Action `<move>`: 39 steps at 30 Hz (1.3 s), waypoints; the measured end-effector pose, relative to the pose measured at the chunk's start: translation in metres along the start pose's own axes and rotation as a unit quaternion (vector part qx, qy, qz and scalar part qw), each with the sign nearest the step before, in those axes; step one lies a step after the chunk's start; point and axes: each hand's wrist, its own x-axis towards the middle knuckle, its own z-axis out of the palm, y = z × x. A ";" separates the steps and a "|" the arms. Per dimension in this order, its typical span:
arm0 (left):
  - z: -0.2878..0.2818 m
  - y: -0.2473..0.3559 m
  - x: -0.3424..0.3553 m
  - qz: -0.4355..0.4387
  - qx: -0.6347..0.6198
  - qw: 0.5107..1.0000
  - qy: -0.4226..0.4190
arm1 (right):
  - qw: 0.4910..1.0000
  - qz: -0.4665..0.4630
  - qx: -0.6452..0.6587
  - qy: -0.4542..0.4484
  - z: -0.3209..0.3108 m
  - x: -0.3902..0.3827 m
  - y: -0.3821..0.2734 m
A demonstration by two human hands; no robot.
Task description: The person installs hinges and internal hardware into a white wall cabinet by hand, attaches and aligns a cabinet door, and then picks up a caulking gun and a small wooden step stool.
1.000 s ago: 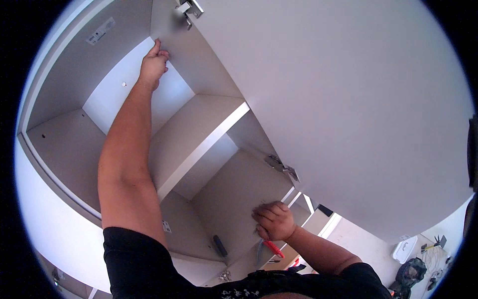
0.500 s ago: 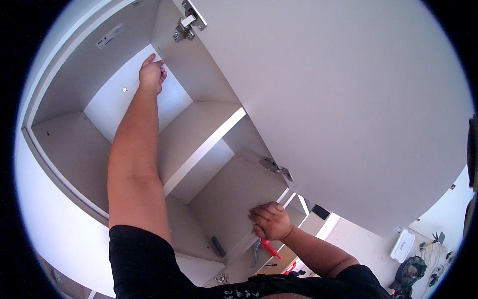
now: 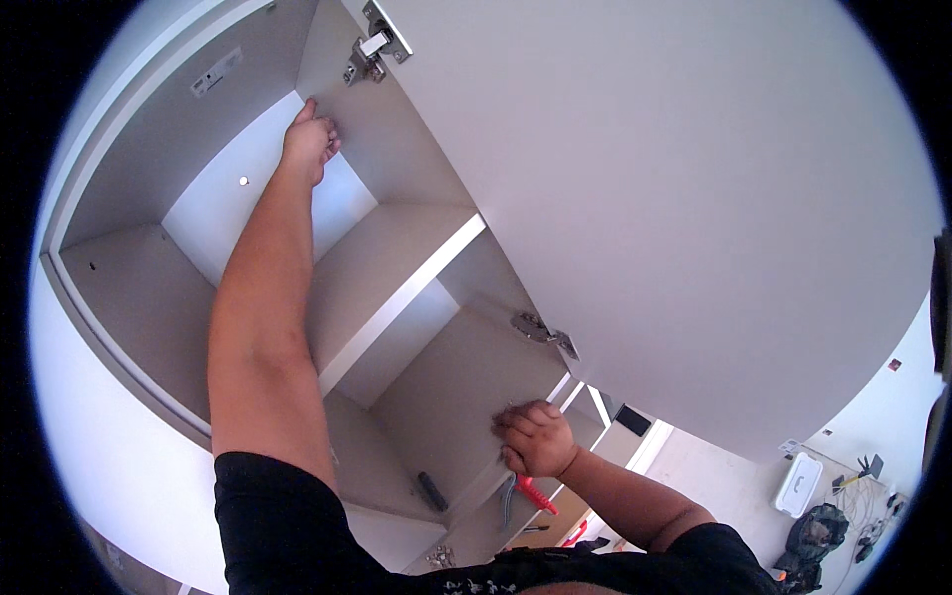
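Observation:
My left hand [image 3: 311,141] reaches deep into the upper compartment of a grey-and-white cabinet [image 3: 397,302]. It touches the right side wall near the white back panel [image 3: 233,203], thumb up and fingers curled. Whether those fingers hold anything small is hidden. Lower down, my right hand [image 3: 536,438] is closed over the front edge of the cabinet's bottom panel [image 3: 446,382], near the lower hinge [image 3: 540,330]. Just below that hand are a red-handled tool [image 3: 536,494] and a grey curved handle [image 3: 509,501]. A dark cylindrical object [image 3: 432,491] lies on the bottom panel.
A large grey door [image 3: 674,218] swings out to the right on metal hinges, the upper hinge [image 3: 369,55] near the top. Down on the floor at right are a white lidded box [image 3: 798,484], a black bag [image 3: 818,535] and loose cables [image 3: 873,496]. A dark rectangle [image 3: 633,419] sits below the door.
My left hand has shifted slightly right and turned, its thumb now up against the side wall and its fingers more curled. My right hand keeps its place on the edge.

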 end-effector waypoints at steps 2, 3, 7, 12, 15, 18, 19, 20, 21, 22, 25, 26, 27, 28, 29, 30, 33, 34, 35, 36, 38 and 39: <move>-0.001 0.001 -0.003 0.008 0.033 0.999 -0.003 | 1.000 -0.002 0.009 0.001 0.002 -0.002 0.001; -0.001 0.002 -0.006 0.011 0.049 0.999 -0.006 | 1.000 -0.002 0.010 -0.001 0.003 -0.003 0.000; 0.003 0.002 -0.009 0.022 0.120 0.992 -0.013 | 1.000 -0.002 0.006 -0.008 -0.001 -0.002 0.003; -0.007 -0.001 -0.008 0.011 0.146 0.989 -0.027 | 1.000 -0.001 0.002 -0.022 0.003 -0.003 -0.001; -0.004 0.007 -0.032 -0.018 0.164 0.985 -0.059 | 0.999 0.007 -0.012 -0.030 0.003 -0.003 -0.004; 0.003 0.019 -0.071 -0.031 0.196 0.975 -0.102 | 0.998 0.027 -0.012 -0.048 0.010 -0.008 -0.003; 0.006 0.022 -0.083 -0.033 0.197 0.972 -0.122 | 0.998 0.028 -0.016 -0.046 0.011 -0.011 -0.003; 0.009 0.025 -0.092 -0.034 0.198 0.969 -0.144 | 0.998 0.030 -0.022 -0.044 0.006 -0.008 -0.004; 0.012 0.028 -0.106 -0.037 0.198 0.966 -0.164 | 0.998 0.031 -0.027 -0.043 0.004 -0.008 -0.007; 0.015 0.031 -0.120 -0.038 0.190 0.965 -0.177 | 0.998 0.039 -0.026 -0.039 0.013 -0.013 -0.003; 0.027 0.050 -0.170 -0.014 0.236 0.936 -0.260 | 0.997 0.039 -0.036 -0.048 -0.001 -0.006 -0.007; 0.027 0.055 -0.182 0.023 0.304 0.904 -0.300 | 0.998 0.032 -0.036 -0.049 -0.002 -0.004 -0.011; 0.031 0.060 -0.193 0.056 0.373 0.862 -0.340 | 0.998 0.027 -0.030 -0.049 -0.001 -0.003 -0.012; 0.032 0.060 -0.209 0.141 0.411 0.843 -0.318 | 0.998 0.022 -0.025 -0.050 0.001 -0.002 -0.014; 0.035 0.063 -0.234 0.230 0.441 0.816 -0.296 | 0.998 0.022 -0.034 -0.046 0.002 -0.003 -0.012; 0.033 0.076 -0.265 0.263 0.438 0.815 -0.273 | 0.998 0.022 -0.044 -0.042 0.004 -0.005 -0.009; -0.002 0.104 -0.368 0.404 0.411 0.803 -0.154 | 0.997 0.029 -0.044 -0.049 0.008 -0.006 -0.008; -0.018 0.106 -0.402 0.417 0.407 0.792 -0.179 | 0.997 0.033 -0.045 -0.052 0.008 -0.010 -0.003; -0.039 0.107 -0.437 0.427 0.408 0.782 -0.201 | 0.997 0.033 -0.041 -0.057 0.012 -0.010 -0.003; -0.060 0.096 -0.468 0.424 0.405 0.779 -0.224 | 0.997 0.034 -0.045 -0.048 0.014 -0.011 -0.004; -0.106 0.065 -0.526 0.369 0.372 0.801 -0.289 | 0.995 0.042 -0.072 -0.059 0.013 -0.016 0.002; -0.132 0.044 -0.558 0.307 0.349 0.822 -0.327 | 0.992 0.044 -0.085 -0.079 0.019 -0.019 0.003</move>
